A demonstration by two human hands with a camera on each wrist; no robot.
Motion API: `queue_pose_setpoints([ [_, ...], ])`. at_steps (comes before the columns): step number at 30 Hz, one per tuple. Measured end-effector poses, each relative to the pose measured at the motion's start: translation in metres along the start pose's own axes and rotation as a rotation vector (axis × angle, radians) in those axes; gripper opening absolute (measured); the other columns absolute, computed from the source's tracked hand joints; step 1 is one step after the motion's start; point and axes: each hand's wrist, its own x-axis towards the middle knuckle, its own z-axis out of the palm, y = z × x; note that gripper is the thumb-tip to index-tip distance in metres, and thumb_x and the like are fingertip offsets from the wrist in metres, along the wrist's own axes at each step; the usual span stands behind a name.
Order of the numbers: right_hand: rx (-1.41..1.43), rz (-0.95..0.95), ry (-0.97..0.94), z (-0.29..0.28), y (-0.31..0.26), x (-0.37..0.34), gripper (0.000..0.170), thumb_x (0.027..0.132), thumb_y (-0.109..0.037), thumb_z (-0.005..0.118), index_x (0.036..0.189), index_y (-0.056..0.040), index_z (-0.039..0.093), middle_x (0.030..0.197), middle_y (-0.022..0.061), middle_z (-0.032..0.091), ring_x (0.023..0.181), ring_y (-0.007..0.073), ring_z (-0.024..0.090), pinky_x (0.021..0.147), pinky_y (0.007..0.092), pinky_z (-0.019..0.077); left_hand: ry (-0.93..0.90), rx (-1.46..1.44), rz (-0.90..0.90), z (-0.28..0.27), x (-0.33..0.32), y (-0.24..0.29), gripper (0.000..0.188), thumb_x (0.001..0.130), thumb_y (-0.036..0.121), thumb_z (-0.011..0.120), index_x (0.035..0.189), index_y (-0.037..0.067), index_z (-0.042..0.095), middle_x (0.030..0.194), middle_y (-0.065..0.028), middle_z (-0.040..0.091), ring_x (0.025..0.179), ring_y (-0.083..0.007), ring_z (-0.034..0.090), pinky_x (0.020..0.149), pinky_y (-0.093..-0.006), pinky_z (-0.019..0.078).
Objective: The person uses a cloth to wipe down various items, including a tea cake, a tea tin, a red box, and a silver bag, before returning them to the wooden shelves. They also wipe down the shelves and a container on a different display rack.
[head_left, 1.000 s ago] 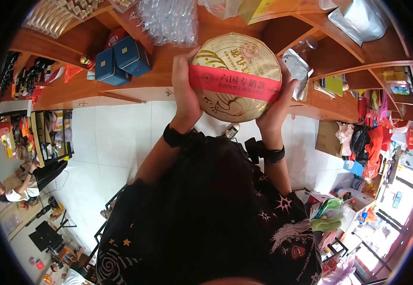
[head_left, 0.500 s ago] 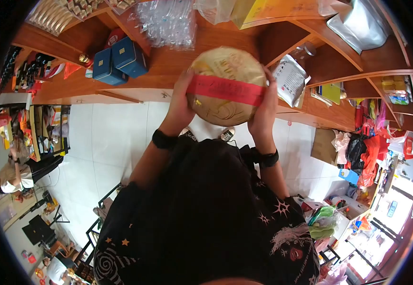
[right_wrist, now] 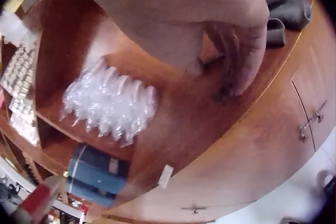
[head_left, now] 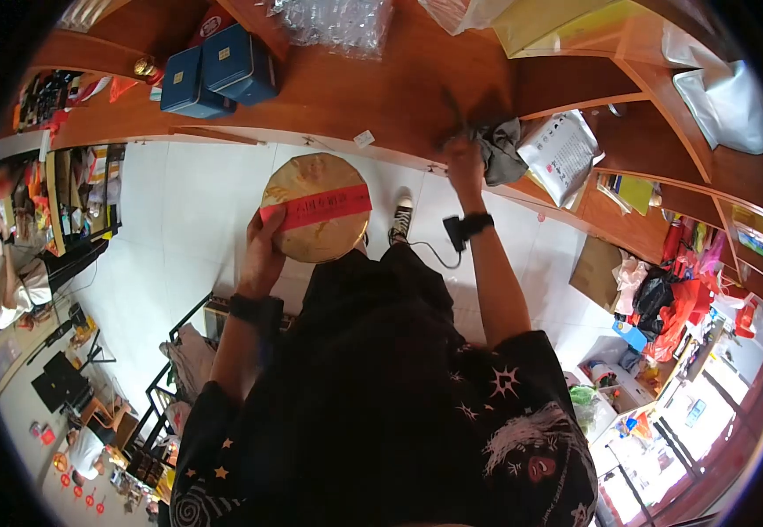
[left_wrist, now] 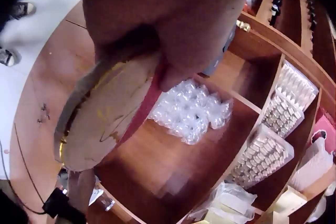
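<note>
- Left hand (head_left: 263,257), fingers curled, grips red-banded disc (head_left: 321,239) at its eight o'clock edge.
- Right hand (head_left: 464,167): fingers curled, hold unclear; grey cloth (head_left: 503,156) at three o'clock.

A pale tiled floor (head_left: 179,255) lies below the curved reddish-brown wooden shelving unit (head_left: 381,97), with angled dividers. Bright light enters through the dark-framed window (head_left: 662,448) at right.

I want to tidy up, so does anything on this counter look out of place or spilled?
A small white scrap lies alone by the front edge of the counter, perhaps litter. The grey cloth is bunched up beside a white packet lying askew. I see no spill.
</note>
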Motion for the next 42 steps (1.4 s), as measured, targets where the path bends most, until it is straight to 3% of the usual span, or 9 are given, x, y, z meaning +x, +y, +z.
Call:
queue_pose_setpoints([
  [3, -0.327, -0.063, 0.308, -0.007, -0.047, 0.017, 0.043, 0.087, -0.032, 0.071, 0.117, -0.0063, 0.054, 0.113, 0.0217, 0.059, 0.098, 0.0428, 0.064, 0.077, 0.0512, 0.0548, 0.019, 0.032, 0.078, 0.021, -0.008, 0.007, 0.041, 0.095, 0.016, 0.064, 0.13, -0.001, 0.052, 0.122, -0.0097, 0.063, 0.111, -0.0196, 0.062, 0.094, -0.0332, 0.0504],
  [7, -0.622, -0.125, 0.069, -0.007, -0.058, 0.045, 0.04, 0.085, -0.03, 0.072, 0.116, -0.011, 0.055, 0.117, 0.0192, 0.051, 0.105, 0.0426, 0.059, 0.078, 0.0487, 0.0568, 0.029, 0.073, 0.142, 0.039, -0.026, 0.009, 0.041, 0.096, 0.015, 0.063, 0.131, -0.002, 0.052, 0.123, -0.0102, 0.063, 0.11, -0.0194, 0.062, 0.094, -0.0333, 0.0505],
  [18, -0.288, -0.724, 0.102, -0.038, -0.097, 0.035, 0.019, 0.088, -0.02, 0.07, 0.103, -0.0086, 0.067, 0.102, 0.0058, 0.065, 0.097, 0.0235, 0.063, 0.075, 0.0381, 0.0516, 0.146, -0.158, 0.254, 0.061, -0.052, 0.011, 0.037, 0.097, 0.015, 0.06, 0.13, -0.001, 0.053, 0.123, -0.0112, 0.063, 0.111, -0.0198, 0.062, 0.096, -0.035, 0.0504],
  [20, 0.218, -0.283, -0.325, -0.044, -0.123, 0.022, 0.023, 0.089, -0.018, 0.072, 0.106, -0.0028, 0.069, 0.095, 0.0079, 0.071, 0.085, 0.0149, 0.066, 0.069, 0.028, 0.0511, 0.168, -0.221, 0.268, 0.047, -0.059, 0.013, 0.035, 0.097, 0.015, 0.06, 0.128, 0.0, 0.053, 0.122, -0.0113, 0.063, 0.11, -0.0203, 0.063, 0.096, -0.035, 0.0508],
  [23, 0.564, -0.203, -0.402, -0.039, -0.171, 0.004, 0.027, 0.09, -0.018, 0.073, 0.105, 0.0036, 0.066, 0.089, 0.0048, 0.069, 0.076, 0.0071, 0.061, 0.065, 0.0226, 0.047, 0.207, -0.287, 0.324, 0.009, -0.058, 0.014, 0.034, 0.097, 0.016, 0.06, 0.128, 0.001, 0.054, 0.122, -0.0112, 0.064, 0.109, -0.0206, 0.063, 0.096, -0.0355, 0.051],
  [30, 0.605, -0.092, -0.802, 0.006, -0.282, -0.029, 0.028, 0.09, -0.01, 0.071, 0.112, 0.0043, 0.063, 0.095, 0.004, 0.067, 0.086, 0.0147, 0.068, 0.079, 0.0238, 0.0532, 0.237, -0.438, 0.451, -0.077, -0.059, 0.062, 0.035, 0.097, 0.018, 0.062, 0.126, 0.0, 0.054, 0.12, -0.0103, 0.064, 0.109, -0.0207, 0.064, 0.095, -0.0387, 0.0525],
  [36, 0.565, -0.768, -1.083, 0.072, -0.336, -0.092, 0.042, 0.104, -0.025, 0.044, 0.136, 0.0019, 0.052, 0.141, 0.0107, 0.043, 0.133, 0.0242, 0.046, 0.115, 0.0426, 0.0355, 0.222, -0.476, 0.544, -0.185, -0.069, 0.118, 0.039, 0.095, 0.019, 0.063, 0.128, 0.001, 0.053, 0.121, -0.0114, 0.064, 0.107, -0.0216, 0.065, 0.095, -0.0372, 0.0537],
  [40, 0.565, -0.095, -0.994, 0.135, -0.422, -0.146, 0.033, 0.1, -0.017, 0.055, 0.128, -0.0004, 0.053, 0.126, 0.0083, 0.058, 0.119, 0.0245, 0.058, 0.107, 0.0409, 0.0441, 0.204, -0.541, 0.556, -0.258, -0.085, 0.164, 0.044, 0.095, 0.012, 0.062, 0.135, -0.003, 0.049, 0.127, -0.0138, 0.062, 0.114, -0.0216, 0.062, 0.099, -0.0374, 0.0513],
  [42, 0.577, -0.132, -0.96, 0.183, -0.456, -0.151, 0.028, 0.096, -0.01, 0.061, 0.122, -0.0021, 0.053, 0.117, 0.0087, 0.063, 0.11, 0.0235, 0.063, 0.1, 0.0382, 0.0498, 0.207, -0.571, 0.612, -0.292, -0.086, 0.189, 0.041, 0.096, 0.011, 0.06, 0.133, -0.003, 0.05, 0.126, -0.0137, 0.063, 0.113, -0.0215, 0.062, 0.097, -0.0355, 0.0517],
])
